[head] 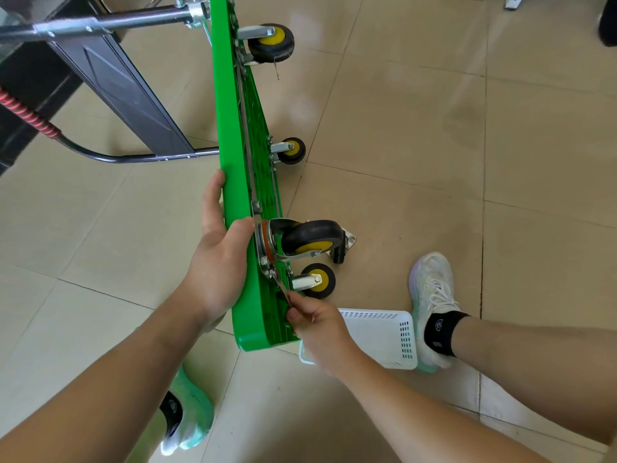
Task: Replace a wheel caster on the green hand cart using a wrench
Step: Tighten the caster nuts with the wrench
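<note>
We have the cart (pixel 233 182) tipped on its side on the floor (pixel 434 145), with the deck upright and the wheels pointing right. Its handle (pixel 133 158) reaches off to the left.

Our hands are apart, one on each side of the deck. The left hand (pixel 220 262) grips the deck's upper edge, with the thumb hooked over onto the wheel side just beside the caster (pixel 310 238). The right hand (pixel 317 319) pinches the lower end of the wrench (pixel 278 283) between thumb and fingers. The wrench slants up to the caster's mounting plate. Its head seems to sit on a nut there, though the spot is too small for us to be sure.

A metal plate and a black part show on the floor behind that wheel. A white basket (pixel 384 332) lies on the floor below the right hand, near the cart's near corner.
</note>
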Motion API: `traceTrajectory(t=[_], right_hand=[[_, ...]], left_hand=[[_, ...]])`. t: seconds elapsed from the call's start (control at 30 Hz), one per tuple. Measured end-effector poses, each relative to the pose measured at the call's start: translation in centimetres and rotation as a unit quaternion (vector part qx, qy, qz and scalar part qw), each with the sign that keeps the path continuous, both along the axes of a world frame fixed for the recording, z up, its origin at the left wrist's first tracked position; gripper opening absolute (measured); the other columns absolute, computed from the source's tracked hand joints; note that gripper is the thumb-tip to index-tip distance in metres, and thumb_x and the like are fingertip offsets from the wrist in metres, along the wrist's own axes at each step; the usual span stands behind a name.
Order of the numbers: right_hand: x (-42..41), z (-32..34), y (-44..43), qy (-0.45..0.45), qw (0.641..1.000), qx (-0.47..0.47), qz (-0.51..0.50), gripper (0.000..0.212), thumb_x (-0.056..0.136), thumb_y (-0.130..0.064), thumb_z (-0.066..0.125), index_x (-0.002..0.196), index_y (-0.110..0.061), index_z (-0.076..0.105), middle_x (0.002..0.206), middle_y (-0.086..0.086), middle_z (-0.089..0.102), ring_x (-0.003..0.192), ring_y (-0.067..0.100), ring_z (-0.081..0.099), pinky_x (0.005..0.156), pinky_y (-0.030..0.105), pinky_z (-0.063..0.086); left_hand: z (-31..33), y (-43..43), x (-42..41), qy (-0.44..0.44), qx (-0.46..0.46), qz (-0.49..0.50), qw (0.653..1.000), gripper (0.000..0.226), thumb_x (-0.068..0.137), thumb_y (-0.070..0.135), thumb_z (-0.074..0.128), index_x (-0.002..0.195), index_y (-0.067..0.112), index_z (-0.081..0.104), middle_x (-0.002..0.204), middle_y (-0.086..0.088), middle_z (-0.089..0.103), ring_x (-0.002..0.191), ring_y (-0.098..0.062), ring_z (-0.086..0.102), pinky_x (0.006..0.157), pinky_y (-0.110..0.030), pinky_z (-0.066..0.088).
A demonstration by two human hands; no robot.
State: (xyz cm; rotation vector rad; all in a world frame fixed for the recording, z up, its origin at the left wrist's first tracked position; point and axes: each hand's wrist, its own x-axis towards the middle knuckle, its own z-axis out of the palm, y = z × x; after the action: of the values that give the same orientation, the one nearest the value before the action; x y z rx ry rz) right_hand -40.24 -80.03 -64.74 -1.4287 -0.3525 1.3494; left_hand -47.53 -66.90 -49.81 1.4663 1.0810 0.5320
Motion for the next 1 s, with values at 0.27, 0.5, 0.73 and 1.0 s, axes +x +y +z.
traceTrajectory(t=[0.27,0.5,0.73,1.0], right_hand=[[-2.1,2.0,-0.4,-0.037,0.997,-0.032,-0.067,0.037,0.101,-0.001,0.053,0.126,-0.023,0.068,0.123,-0.009,0.071,0.118,0.006,0.064,0.104,0.025,0.049],[-2.5,4.5,-1.1,-0.051,0.992,-0.084,-0.077,0.028,0.099,-0.016,0.060,0.121,-0.030,0.072,0.110,-0.017,0.074,0.104,-0.001,0.066,0.078,0.007,0.043],[-2.7,6.0,-1.3,-0.054,0.990,-0.116,-0.065,0.025,0.102,-0.024,0.056,0.120,-0.029,0.073,0.100,-0.017,0.074,0.093,0.002,0.066,0.069,0.012,0.040],[-1.7,7.1,-1.6,-0.033,0.991,-0.129,-0.021,0.022,0.103,-0.026,0.055,0.115,-0.024,0.072,0.085,-0.010,0.065,0.067,0.003,0.050,0.066,0.017,0.040]], left_hand=[[-0.3,0.2,-0.2,-0.012,-0.008,-0.005,1.000,0.072,0.090,0.039,0.047,0.149,0.063,0.014,0.133,0.008,0.065,0.100,-0.019,0.070,0.086,-0.039,0.057],[-0.7,0.3,-0.2,-0.018,-0.001,-0.004,1.000,0.068,0.096,0.036,0.048,0.150,0.062,0.016,0.136,0.010,0.063,0.106,-0.019,0.068,0.086,-0.038,0.054],[-0.6,0.3,-0.5,-0.023,-0.016,-0.014,1.000,0.069,0.090,0.041,0.046,0.146,0.066,0.017,0.143,0.007,0.059,0.114,-0.024,0.067,0.099,-0.053,0.055],[-0.6,0.4,-0.4,-0.028,-0.043,-0.002,0.999,0.063,0.092,0.037,0.048,0.137,0.074,0.023,0.142,0.007,0.059,0.114,-0.028,0.068,0.094,-0.058,0.057]])
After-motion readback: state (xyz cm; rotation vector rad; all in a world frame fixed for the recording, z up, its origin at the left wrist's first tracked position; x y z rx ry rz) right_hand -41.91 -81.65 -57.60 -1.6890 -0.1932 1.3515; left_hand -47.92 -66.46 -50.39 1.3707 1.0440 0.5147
